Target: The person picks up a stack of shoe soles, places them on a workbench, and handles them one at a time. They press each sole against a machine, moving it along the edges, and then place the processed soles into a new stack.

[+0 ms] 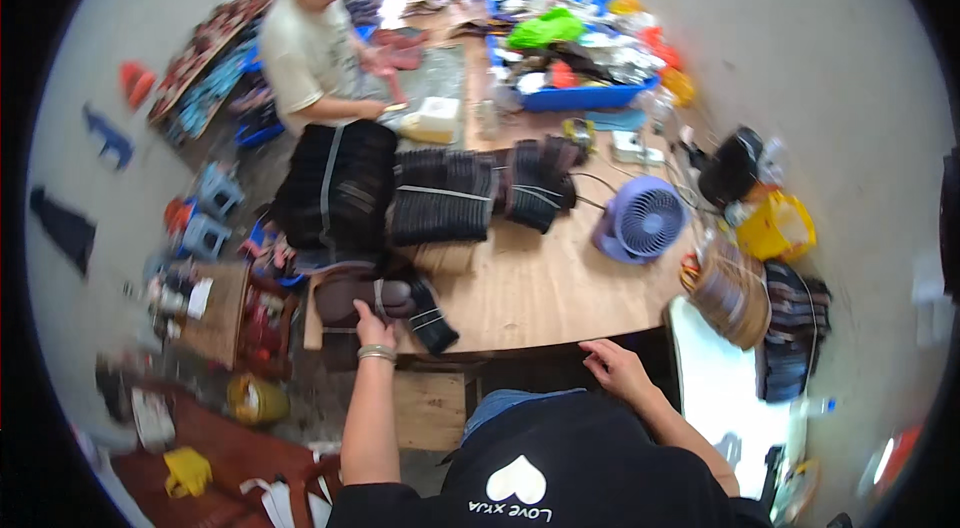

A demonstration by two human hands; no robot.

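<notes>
At the near left corner of the table, my left hand (374, 330) is closed on the edge of a dark brown tied bundle of flat, sole-shaped pieces (345, 298). Its thumb lies on top; the other fingers are partly hidden. Beside it, a smaller black strapped bundle (432, 324) leans at an angle. My right hand (617, 368) hovers by the table's front edge, fingers loosely bent and apart, holding nothing. Beyond my left hand stand a tall black strapped stack (345, 183), a strapped row of dark pieces (440, 196) and another dark bundle (535, 186).
A purple fan (643, 220) stands on the wooden table (560, 303). A co-worker (318, 48) handles red pieces at the far left. Blue bins (580, 98) overflow at the back. A brown bundle (732, 293) and yellow bucket (778, 226) are at the right.
</notes>
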